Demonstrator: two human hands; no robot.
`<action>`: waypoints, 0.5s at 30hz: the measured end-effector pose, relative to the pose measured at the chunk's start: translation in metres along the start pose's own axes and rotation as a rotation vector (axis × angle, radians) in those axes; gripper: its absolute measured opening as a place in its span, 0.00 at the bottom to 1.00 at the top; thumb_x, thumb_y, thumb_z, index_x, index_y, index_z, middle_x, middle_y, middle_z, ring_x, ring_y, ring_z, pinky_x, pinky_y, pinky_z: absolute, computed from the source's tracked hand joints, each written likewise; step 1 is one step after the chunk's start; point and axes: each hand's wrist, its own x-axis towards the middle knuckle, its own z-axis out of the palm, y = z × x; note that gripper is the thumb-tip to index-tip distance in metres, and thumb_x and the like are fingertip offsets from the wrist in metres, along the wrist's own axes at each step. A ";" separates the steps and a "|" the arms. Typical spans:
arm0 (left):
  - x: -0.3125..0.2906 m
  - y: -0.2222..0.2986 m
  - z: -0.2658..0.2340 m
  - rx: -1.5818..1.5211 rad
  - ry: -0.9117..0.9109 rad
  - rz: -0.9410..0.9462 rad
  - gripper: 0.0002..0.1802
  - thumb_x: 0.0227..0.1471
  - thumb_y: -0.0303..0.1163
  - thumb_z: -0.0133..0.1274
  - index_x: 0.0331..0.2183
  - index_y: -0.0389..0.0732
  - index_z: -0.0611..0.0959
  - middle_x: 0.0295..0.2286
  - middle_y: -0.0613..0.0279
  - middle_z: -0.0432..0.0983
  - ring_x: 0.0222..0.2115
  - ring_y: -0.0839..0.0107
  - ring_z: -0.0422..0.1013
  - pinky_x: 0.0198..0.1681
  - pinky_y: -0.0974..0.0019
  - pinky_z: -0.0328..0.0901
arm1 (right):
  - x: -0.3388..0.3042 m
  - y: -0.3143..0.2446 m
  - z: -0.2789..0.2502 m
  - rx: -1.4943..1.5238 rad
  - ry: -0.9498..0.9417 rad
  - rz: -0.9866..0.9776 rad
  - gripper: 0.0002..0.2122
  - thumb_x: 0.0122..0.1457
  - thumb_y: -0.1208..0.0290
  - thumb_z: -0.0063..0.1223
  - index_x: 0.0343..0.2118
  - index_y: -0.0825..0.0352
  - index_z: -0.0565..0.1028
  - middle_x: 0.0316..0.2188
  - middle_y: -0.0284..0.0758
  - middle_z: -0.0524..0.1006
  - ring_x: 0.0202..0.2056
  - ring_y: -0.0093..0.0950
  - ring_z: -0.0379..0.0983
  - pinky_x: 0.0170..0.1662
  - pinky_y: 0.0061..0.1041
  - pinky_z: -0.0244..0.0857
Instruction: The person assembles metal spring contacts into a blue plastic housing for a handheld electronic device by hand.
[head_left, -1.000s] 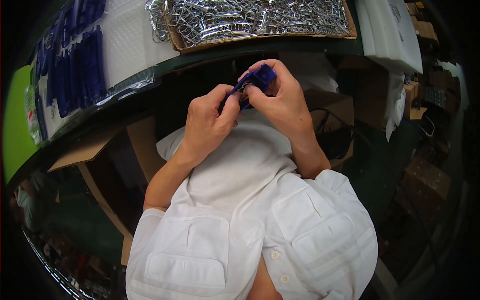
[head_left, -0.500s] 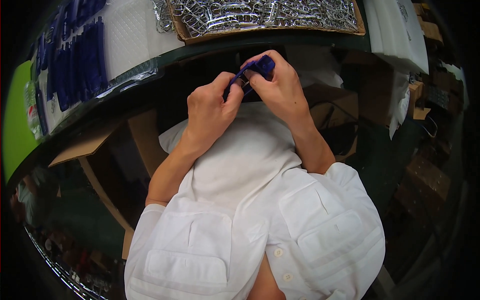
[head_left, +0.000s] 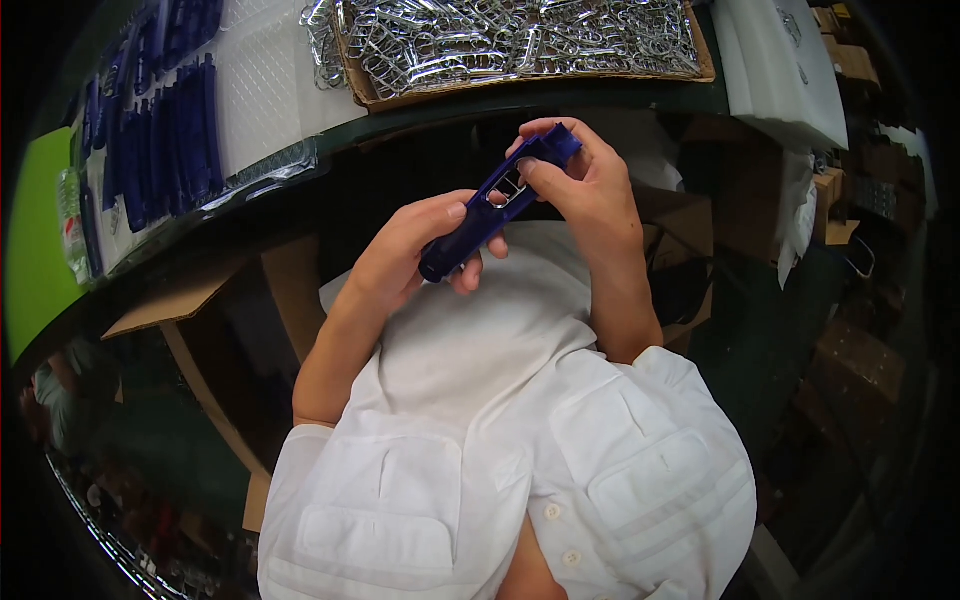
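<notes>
Between my two hands, above my lap, is a long blue plastic part (head_left: 455, 243) with an opening in its middle. A shiny bent metal wire clip (head_left: 508, 189) sits in that opening. My left hand (head_left: 408, 243) is closed round the lower left end, thumb on top and fingertips showing beneath. My right hand (head_left: 592, 185) grips the upper right end, its thumb pressing near the clip and its fingers behind. The part lies tilted, its right end farther from me. Whether the clip is fixed in place I cannot tell.
Beyond my hands, a cardboard tray (head_left: 530, 80) full of metal wire clips stands on the bench. Several blue plastic parts (head_left: 170, 140) lie in rows at the far left. White foam sheets (head_left: 780, 75) are stacked at the right. An open cardboard box (head_left: 190, 300) stands below, left.
The blue part has been turned so its long face and the clip in its opening show. My left hand has moved down along it; my right hand has shifted slightly right.
</notes>
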 end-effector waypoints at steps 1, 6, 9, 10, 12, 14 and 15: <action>-0.002 -0.001 0.002 -0.045 -0.022 -0.001 0.31 0.68 0.47 0.48 0.60 0.33 0.75 0.37 0.53 0.84 0.26 0.73 0.79 0.28 0.71 0.74 | -0.004 -0.001 -0.001 0.019 -0.017 -0.007 0.14 0.62 0.79 0.60 0.51 0.69 0.76 0.41 0.34 0.82 0.41 0.20 0.78 0.42 0.20 0.73; -0.016 -0.001 0.016 0.001 -0.021 0.036 0.29 0.67 0.45 0.50 0.61 0.35 0.75 0.39 0.54 0.83 0.27 0.74 0.78 0.31 0.71 0.75 | -0.024 -0.003 -0.005 0.132 -0.055 -0.112 0.17 0.64 0.77 0.60 0.55 0.73 0.74 0.46 0.40 0.81 0.45 0.24 0.78 0.50 0.25 0.74; -0.031 -0.008 0.041 0.352 0.237 0.287 0.29 0.60 0.29 0.61 0.61 0.39 0.77 0.44 0.57 0.81 0.37 0.72 0.78 0.42 0.71 0.71 | -0.039 -0.008 -0.011 0.271 -0.055 -0.206 0.23 0.65 0.71 0.63 0.59 0.76 0.71 0.49 0.45 0.80 0.48 0.28 0.79 0.54 0.30 0.74; -0.035 -0.009 0.048 0.360 0.237 0.291 0.29 0.60 0.29 0.61 0.61 0.39 0.77 0.44 0.57 0.81 0.37 0.72 0.78 0.42 0.71 0.71 | -0.043 -0.004 -0.016 0.341 -0.115 -0.225 0.25 0.65 0.70 0.65 0.60 0.75 0.69 0.51 0.46 0.79 0.51 0.29 0.78 0.57 0.30 0.72; -0.038 -0.011 0.060 0.936 0.359 0.685 0.34 0.52 0.22 0.66 0.60 0.38 0.78 0.45 0.53 0.80 0.40 0.66 0.79 0.44 0.69 0.71 | -0.050 0.001 -0.025 0.414 -0.174 -0.260 0.28 0.64 0.68 0.66 0.62 0.74 0.68 0.53 0.47 0.78 0.54 0.30 0.77 0.60 0.30 0.70; -0.042 -0.013 0.072 0.992 0.396 0.742 0.36 0.45 0.18 0.69 0.58 0.39 0.79 0.45 0.51 0.80 0.41 0.61 0.80 0.45 0.67 0.74 | -0.059 0.002 -0.031 0.440 -0.253 -0.315 0.26 0.66 0.69 0.64 0.62 0.74 0.68 0.54 0.49 0.78 0.55 0.32 0.77 0.61 0.32 0.70; -0.043 -0.015 0.076 1.036 0.414 0.794 0.36 0.44 0.18 0.70 0.57 0.39 0.80 0.45 0.50 0.80 0.42 0.60 0.80 0.45 0.66 0.75 | -0.062 0.002 -0.034 0.470 -0.261 -0.321 0.25 0.67 0.70 0.62 0.62 0.74 0.68 0.54 0.50 0.78 0.56 0.34 0.77 0.61 0.34 0.70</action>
